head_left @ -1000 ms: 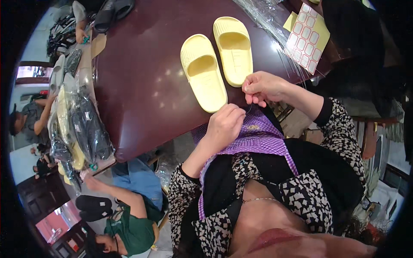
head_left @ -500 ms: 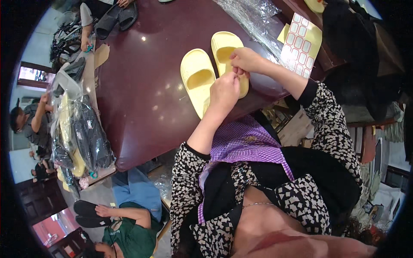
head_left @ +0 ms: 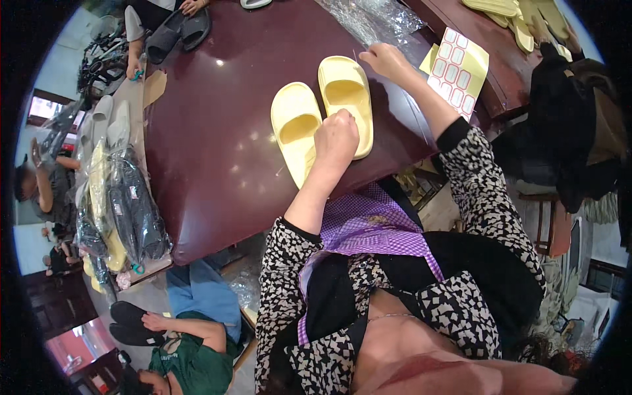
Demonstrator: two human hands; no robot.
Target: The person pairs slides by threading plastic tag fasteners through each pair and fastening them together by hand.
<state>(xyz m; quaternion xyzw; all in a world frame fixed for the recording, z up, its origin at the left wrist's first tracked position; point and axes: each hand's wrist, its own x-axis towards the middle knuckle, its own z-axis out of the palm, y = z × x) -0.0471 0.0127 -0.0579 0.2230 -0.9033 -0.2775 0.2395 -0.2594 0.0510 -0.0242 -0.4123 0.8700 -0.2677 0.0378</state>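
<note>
Two pale yellow slide slippers lie side by side on the dark red table, toes pointing away from me. The left slipper is partly covered by my left forearm. Over the inner edge of the right slipper is my left hand, its fingers curled closed; what they hold, if anything, is hidden. My right hand is pinched shut beyond the right slipper's toe, clear of it. A thin, light sliver sticks up at its fingertips, too small to name.
A sheet of red-bordered labels lies right of my right forearm, near clear plastic bags. More yellow slippers are at far right. Bagged slippers line the left edge. Co-workers hold dark slippers and black ones.
My right hand has left my left hand and moved away, past the right slipper's toe. My left hand has dropped slightly nearer. At far left, a co-worker's arms have moved.
</note>
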